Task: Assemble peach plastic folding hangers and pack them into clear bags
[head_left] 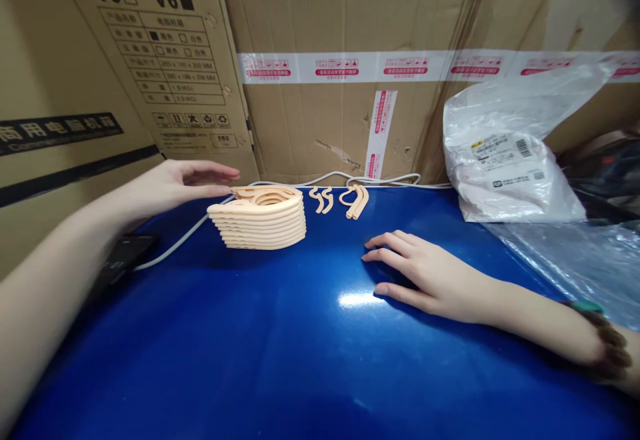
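Note:
A neat stack of peach plastic pieces (257,223), curved like folded clothes hangers, stands on the blue tabletop (310,347). Just behind its left end is my left hand (193,180), fingers stretched out and thumb apart. The thumb tip is at or very near the stack's top; whether it touches, I cannot tell. To the right of the stack lie two small S-shaped peach hooks (321,200) and, beyond them, a few loose curved peach parts (355,201). My right hand (417,273) is palm down, low over the table in front of those parts, fingers spread and holding nothing.
Cardboard boxes (320,113) wall off the back and left. A white cable (183,237) runs along the back edge to a dark phone-like device (125,257) under my left forearm. At the right stand a white plastic bag (510,153) and clear plastic film (575,263).

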`<move>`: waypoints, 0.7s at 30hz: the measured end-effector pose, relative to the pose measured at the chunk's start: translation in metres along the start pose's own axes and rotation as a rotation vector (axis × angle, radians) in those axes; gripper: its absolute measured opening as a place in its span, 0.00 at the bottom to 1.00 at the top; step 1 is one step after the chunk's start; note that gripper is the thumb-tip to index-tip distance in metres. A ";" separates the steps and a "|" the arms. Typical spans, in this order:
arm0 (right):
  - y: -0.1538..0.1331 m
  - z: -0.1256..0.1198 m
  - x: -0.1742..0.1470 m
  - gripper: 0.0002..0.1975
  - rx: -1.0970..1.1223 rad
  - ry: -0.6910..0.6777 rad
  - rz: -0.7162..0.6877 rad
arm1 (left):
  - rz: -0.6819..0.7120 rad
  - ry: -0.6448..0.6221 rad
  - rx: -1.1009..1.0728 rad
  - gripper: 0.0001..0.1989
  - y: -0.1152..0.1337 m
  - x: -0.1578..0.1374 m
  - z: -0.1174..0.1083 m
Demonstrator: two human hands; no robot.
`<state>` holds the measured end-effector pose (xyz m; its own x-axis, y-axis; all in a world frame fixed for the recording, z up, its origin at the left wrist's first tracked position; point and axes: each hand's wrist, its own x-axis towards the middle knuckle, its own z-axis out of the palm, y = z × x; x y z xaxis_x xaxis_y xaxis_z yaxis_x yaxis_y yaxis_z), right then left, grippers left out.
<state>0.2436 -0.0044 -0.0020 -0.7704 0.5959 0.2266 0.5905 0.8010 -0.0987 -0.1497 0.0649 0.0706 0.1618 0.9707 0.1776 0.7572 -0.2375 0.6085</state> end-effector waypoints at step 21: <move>0.000 0.000 -0.001 0.19 0.007 0.013 0.001 | 0.018 -0.037 0.050 0.24 -0.007 0.008 0.009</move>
<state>0.2442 -0.0047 -0.0024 -0.7668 0.5958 0.2390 0.5895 0.8009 -0.1053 -0.1477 0.0746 0.0607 0.1979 0.9673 0.1587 0.7847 -0.2534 0.5657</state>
